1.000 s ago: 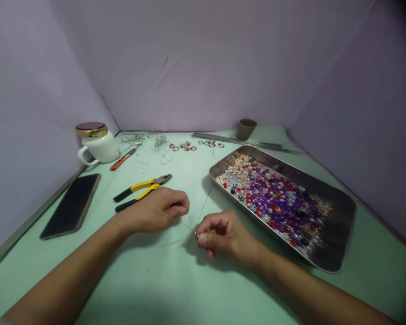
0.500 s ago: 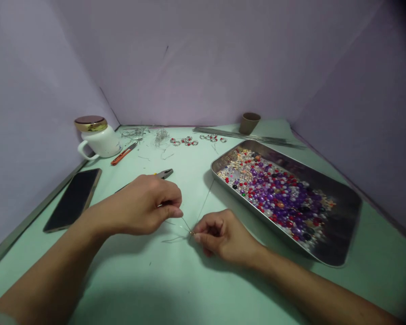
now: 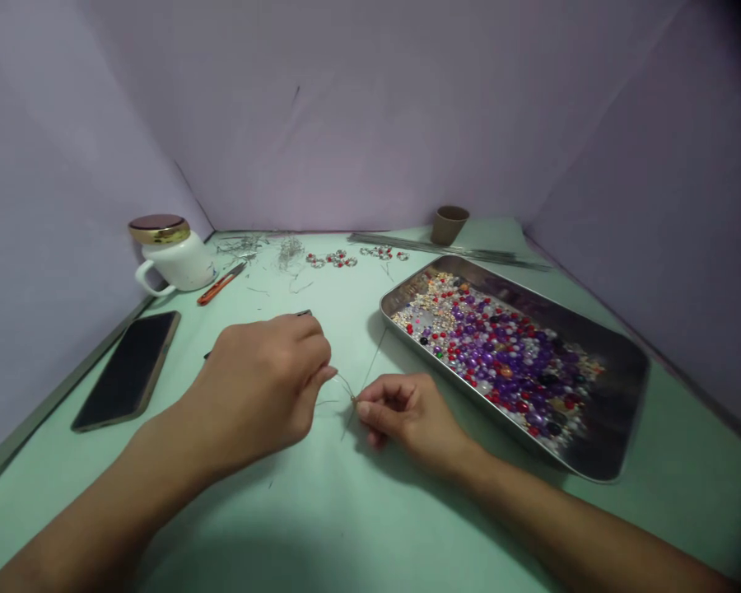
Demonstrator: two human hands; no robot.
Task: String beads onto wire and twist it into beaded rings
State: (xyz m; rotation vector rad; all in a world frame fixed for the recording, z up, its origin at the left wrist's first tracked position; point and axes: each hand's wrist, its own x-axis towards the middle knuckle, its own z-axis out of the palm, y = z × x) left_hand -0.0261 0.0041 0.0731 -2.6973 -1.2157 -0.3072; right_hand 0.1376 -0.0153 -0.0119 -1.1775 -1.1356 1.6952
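My left hand point(image 3: 272, 383) pinches a thin wire point(image 3: 344, 381) between thumb and forefinger. The wire runs to a tiny gold-coloured bead point(image 3: 354, 399), pinched in the fingertips of my right hand point(image 3: 407, 416). Loose wire ends stick out around the bead, one of them up towards the tray. Behind my left hand lie pliers point(image 3: 305, 312), mostly covered by it. Close to my right hand stands a metal tray point(image 3: 469, 387) with many purple, red, white and gold beads point(image 3: 500, 354).
A phone point(image 3: 127, 371), an orange cutter point(image 3: 221, 284) and a lidded white mug point(image 3: 185, 262) are on the left. Along the back lie wire scraps point(image 3: 290, 252), red-and-clear beaded pieces point(image 3: 337, 259), straight wires point(image 3: 407, 245) and a brown cup point(image 3: 450, 225).
My left hand has turned and now covers more of the pliers. The bead in my right fingertips has risen slightly, and the loose wire ends have swung round. The view has shifted a little.
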